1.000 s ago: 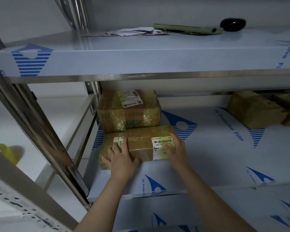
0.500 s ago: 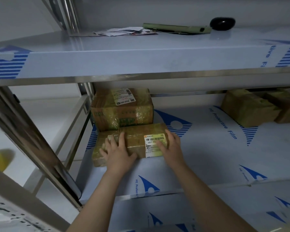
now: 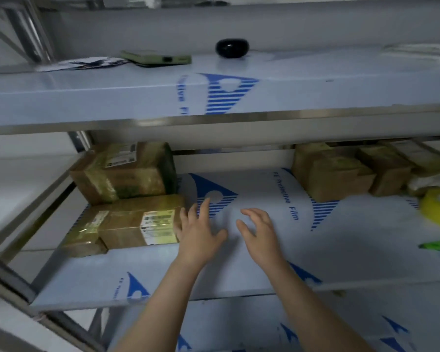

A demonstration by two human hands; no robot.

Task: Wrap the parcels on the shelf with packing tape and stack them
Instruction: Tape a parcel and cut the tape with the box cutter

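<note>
The left hand (image 3: 201, 233) and right hand (image 3: 261, 235) have come off the flat parcel (image 3: 127, 224), which lies at the left end of the shelf (image 3: 277, 265), in front of a bigger parcel (image 3: 127, 171). Both hover empty, fingers spread. The placing looks done, and the brown boxes (image 3: 333, 174) at the right are likely next.

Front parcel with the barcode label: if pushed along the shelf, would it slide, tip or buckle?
The parcel probably slides easily: its surface is glossy and the shelf wears smooth film. Tipping seems unlikely: it lies low and flat. Squared edges suggest it is stiff.
</note>
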